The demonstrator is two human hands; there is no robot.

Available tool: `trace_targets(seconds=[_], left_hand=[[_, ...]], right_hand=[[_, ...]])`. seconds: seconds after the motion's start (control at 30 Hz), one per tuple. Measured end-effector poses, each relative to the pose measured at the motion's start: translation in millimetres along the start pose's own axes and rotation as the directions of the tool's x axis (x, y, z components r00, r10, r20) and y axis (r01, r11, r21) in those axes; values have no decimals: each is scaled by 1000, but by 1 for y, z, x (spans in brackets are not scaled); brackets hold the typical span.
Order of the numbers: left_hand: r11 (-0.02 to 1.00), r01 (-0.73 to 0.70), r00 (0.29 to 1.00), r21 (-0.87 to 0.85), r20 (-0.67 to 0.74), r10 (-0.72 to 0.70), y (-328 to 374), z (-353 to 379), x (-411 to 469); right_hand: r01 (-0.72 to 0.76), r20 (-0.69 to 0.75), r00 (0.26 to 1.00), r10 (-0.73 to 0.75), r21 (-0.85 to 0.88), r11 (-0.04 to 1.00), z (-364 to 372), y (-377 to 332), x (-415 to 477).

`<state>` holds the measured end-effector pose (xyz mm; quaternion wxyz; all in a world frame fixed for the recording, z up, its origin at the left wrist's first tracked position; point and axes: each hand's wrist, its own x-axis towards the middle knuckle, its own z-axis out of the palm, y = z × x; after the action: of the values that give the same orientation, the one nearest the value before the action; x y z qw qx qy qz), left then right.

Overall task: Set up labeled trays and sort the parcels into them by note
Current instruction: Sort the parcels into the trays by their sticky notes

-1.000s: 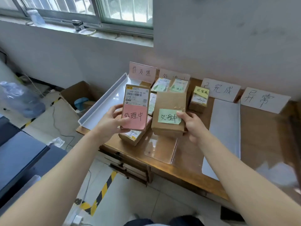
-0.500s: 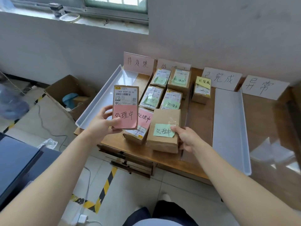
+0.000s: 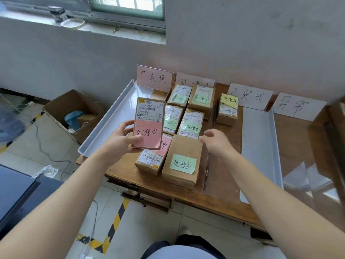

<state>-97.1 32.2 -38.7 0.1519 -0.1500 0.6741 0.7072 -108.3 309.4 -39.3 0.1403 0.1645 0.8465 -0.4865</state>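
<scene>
Head view: pink-note parcel (image 3: 149,116), held upright above worktop (image 3: 121,163) by left hand (image 3: 119,142), fingers (image 3: 128,125) gripping lower half. Probably light, stiff carton; grasp long edges. Right hand (image 3: 217,142) fingers loose, empty.

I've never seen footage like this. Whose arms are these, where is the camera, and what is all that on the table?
There is no machine here. A person wears a camera on the head, and it looks down at their own bare arms. The left hand holds up a brown parcel with a pink note. The right hand is open and empty, hovering over the parcels with green notes. Those lie on a wooden table, between a left tray and a right tray, both white. A parcel with a yellow note stands apart. Paper signs lean against the wall.
</scene>
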Motion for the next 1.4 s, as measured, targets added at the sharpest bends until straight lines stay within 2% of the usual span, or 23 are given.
trace_targets(seconds=[0.13,0.23,0.43,0.6,0.73,0.9,1.1,1.27,1.4], left_hand=[[1000,-12,1000,6,1,12,8,6,13],[1000,-26,1000,4,-13,26,19,11,25],[1000,-29,1000,12,3,29,40,24,63],[998,46,999,44,8,-46,59,34,121],[986,121,991,110,36,-126,76,44,175],[971,116,978,210,149,-149,93,64,230],[929,176,958,325,159,-238,92,86,264],[886,133,964,444,149,-219,95,88,276],[819,44,973,572,160,-164,92,87,277]], right_hand=[[244,0,969,-246,-134,961,-13,-35,2],[403,-2,910,-415,-240,883,-25,-62,7],[505,-29,811,-584,-470,724,-46,-92,28],[467,-65,804,-591,-548,694,-61,-106,48],[391,-138,828,-544,-553,735,-67,-119,55],[316,-224,830,-510,-564,763,-74,-139,59],[246,-302,834,-462,-546,801,-72,-145,62],[182,-321,850,-417,-565,805,-69,-141,64],[178,-334,842,-423,-569,803,-68,-142,61]])
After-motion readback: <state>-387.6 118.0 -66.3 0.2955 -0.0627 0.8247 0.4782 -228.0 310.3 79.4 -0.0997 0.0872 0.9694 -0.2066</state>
